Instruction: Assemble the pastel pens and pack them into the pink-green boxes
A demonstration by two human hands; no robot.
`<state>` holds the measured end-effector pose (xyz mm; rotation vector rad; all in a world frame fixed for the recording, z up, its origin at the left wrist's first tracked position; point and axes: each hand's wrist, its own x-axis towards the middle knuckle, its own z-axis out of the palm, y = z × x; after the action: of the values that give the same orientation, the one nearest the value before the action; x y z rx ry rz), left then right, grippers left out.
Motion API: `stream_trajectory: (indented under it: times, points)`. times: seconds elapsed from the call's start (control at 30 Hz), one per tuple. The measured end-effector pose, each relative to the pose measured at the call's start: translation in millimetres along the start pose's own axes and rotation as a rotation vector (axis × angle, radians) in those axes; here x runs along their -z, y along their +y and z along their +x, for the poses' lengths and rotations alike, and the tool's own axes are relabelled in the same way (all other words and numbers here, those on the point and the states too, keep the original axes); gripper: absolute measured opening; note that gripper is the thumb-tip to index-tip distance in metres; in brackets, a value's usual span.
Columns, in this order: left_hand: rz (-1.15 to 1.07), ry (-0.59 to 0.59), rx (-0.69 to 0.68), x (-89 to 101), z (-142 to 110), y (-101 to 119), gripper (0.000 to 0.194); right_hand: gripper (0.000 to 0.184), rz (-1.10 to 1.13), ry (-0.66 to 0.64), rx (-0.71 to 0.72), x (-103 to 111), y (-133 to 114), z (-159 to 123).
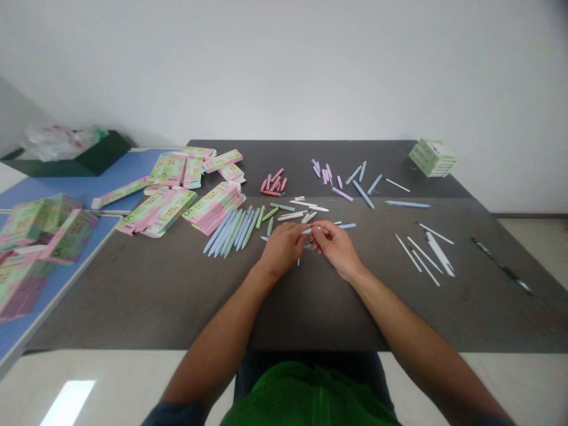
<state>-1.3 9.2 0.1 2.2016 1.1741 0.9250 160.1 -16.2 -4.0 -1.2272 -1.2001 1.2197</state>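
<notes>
My left hand (284,241) and my right hand (338,248) meet over the middle of the dark table. Their fingertips close on a small pale pen part (306,231), mostly hidden by the fingers. Just left of my left hand, a row of blue and green pens (233,232) lies side by side, with loose green pen barrels (270,214) beside it. White pen parts (293,215) are scattered beyond my fingers. A blue pen barrel (348,225) lies right behind my right hand.
Red pen parts (274,182), purple pen parts (327,174) and blue barrels (364,193) lie farther back. White refills (425,254) and a black pen (501,266) are at right. Printed pen boxes (168,170) pile up left; a green box (432,158) stands back right, a dark tray (100,155) back left.
</notes>
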Motion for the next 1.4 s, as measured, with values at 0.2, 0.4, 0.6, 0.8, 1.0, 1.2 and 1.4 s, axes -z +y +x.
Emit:
stream_trajectory:
  times: [0.2,0.4,0.6,0.8,1.0,1.2,1.4]
  points:
    - [0.431,0.166,0.266,30.5,6,-21,0.025,0.042,-0.244,0.047,0.122,6,18,8]
    - [0.685,0.178,0.636,70.7,6,-47,0.031,0.027,-0.424,0.051,0.184,10,16,4]
    - [0.643,0.251,0.752,79.7,1,-56,0.047,0.026,-0.483,0.071,0.18,13,15,5]
    - [0.704,0.277,0.738,80.6,0,-53,0.043,0.026,-0.539,0.1,0.163,16,14,7]
    - [0.763,0.201,0.592,70.5,4,-55,0.042,0.027,-0.659,0.122,0.157,20,12,10]
    - [0.73,0.108,0.643,73.2,5,-61,0.033,0.027,-0.685,0.124,0.184,22,15,11]
    - [0.684,0.179,0.611,70.5,8,-53,0.029,0.026,-0.751,0.189,0.179,30,11,14]
